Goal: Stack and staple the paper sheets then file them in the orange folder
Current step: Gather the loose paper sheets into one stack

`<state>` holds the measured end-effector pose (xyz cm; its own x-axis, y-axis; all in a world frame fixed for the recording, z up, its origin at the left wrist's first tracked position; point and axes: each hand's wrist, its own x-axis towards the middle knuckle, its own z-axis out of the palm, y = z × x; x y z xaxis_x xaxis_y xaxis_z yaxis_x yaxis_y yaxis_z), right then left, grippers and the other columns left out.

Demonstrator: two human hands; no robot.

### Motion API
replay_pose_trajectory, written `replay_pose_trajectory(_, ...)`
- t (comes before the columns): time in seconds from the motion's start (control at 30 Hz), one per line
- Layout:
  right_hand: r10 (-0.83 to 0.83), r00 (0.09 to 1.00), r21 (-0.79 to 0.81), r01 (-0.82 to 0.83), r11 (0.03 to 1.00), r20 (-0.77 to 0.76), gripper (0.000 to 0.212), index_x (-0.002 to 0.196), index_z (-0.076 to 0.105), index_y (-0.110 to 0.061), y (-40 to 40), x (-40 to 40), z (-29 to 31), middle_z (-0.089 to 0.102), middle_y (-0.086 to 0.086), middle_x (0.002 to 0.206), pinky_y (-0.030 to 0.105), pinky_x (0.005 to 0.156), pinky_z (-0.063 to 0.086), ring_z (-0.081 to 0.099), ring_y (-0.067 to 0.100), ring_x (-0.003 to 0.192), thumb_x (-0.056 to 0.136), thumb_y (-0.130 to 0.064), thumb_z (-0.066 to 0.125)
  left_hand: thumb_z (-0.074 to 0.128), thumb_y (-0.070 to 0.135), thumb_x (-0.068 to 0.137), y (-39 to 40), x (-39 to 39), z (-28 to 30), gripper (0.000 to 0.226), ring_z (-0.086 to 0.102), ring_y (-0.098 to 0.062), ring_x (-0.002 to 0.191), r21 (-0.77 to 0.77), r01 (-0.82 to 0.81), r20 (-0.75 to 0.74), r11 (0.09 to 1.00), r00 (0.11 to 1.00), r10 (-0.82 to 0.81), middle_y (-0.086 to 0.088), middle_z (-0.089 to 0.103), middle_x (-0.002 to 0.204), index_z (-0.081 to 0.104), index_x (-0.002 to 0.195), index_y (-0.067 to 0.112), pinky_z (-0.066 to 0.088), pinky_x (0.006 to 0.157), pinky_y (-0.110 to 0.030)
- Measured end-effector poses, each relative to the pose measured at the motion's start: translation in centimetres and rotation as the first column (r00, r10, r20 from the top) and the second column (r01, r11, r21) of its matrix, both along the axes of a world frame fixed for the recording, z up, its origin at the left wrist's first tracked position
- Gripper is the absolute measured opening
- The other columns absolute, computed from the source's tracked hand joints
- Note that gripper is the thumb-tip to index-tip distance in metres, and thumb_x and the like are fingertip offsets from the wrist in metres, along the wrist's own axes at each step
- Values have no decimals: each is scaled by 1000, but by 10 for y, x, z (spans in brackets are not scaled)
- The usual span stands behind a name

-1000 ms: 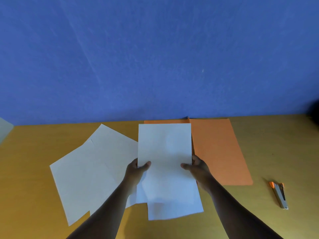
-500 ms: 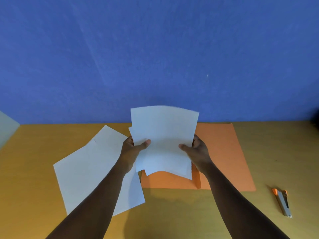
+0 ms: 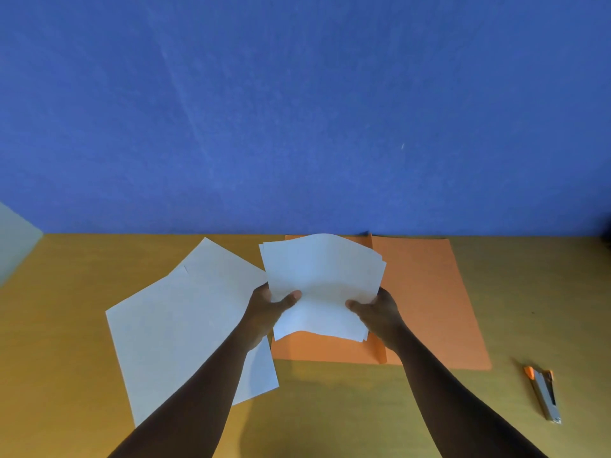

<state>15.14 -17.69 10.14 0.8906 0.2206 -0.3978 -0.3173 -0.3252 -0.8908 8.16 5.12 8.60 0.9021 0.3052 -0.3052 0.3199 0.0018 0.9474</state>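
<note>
Both hands are gripping a small stack of white paper sheets [image 3: 322, 285] and holding it up off the yellow wooden table [image 3: 363, 408], its edges slightly fanned and its middle bowing. The left hand [image 3: 269, 307] is pinching the stack's left edge, thumb lying across the front face and fingers hidden behind the paper; the right hand [image 3: 377, 309] is doing the same on the right edge, its thumb pointing inward toward the other thumb. The orange folder [image 3: 426, 299] is lying open and flat on the table directly beneath and beyond the hands, spreading out mostly to the right of the right hand, with its fold running just under that wrist. To the left of the left hand, more loose white sheets [image 3: 175, 322] are lying overlapped and skewed on the table, the left forearm crossing above their near corner. A grey stapler with orange trim [image 3: 544, 393] is resting well off to the right of the right arm, apart from the folder. A blue wall [image 3: 297, 110] is rising behind the table.
</note>
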Motion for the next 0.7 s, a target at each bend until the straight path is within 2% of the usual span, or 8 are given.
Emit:
replay_pose_trajectory(0.1,-48,999,-28,48,998,5,24,107,65,-10,0,-5,-4,66,1,85,16,52,45,61,19,76,83,-8,66,70,26,94,-3,-4,-2,13,72,-3,84,19,-56,40,998,998,56,16,76,92,66,106,27,54,71,-14)
replay_pose_trajectory(0.17,-86,996,-11,87,996,14,21,102,66,-10,1,-7,-4,66,0,81,15,50,44,61,19,73,81,-6,65,69,24,95,-4,-5,0,16,72,-1,90,3,-78,79,997,994,77,15,76,98,65,110,28,56,76,-15)
replay_pose_trajectory(0.23,-101,995,12,100,995,20,19,98,66,-12,4,-7,-2,65,-1,78,14,49,44,60,18,71,80,-5,66,71,22,93,-3,-5,2,16,72,-1,91,-10,-97,114,995,989,98,14,78,98,67,108,27,56,73,-13)
replay_pose_trajectory(0.4,-116,993,41,116,992,9,17,83,66,-19,9,-9,5,65,2,71,24,49,47,58,15,57,79,-3,68,78,19,87,-2,-3,8,21,72,2,92,-44,-130,149,991,980,135,21,78,97,69,104,28,53,70,-8)
replay_pose_trajectory(0.53,-132,991,81,129,988,29,20,80,66,-23,9,-10,10,68,-1,73,24,51,48,61,12,58,78,-4,71,77,18,88,0,1,12,20,73,0,93,-66,-125,161,990,978,134,18,78,98,70,104,27,55,72,-10)
replay_pose_trajectory(0.7,-114,993,103,111,988,21,19,89,66,-22,12,-8,15,70,0,85,19,51,47,64,15,70,78,-8,75,75,18,90,1,5,17,19,73,0,92,-88,-93,159,992,982,107,16,79,98,70,107,23,54,71,-9)
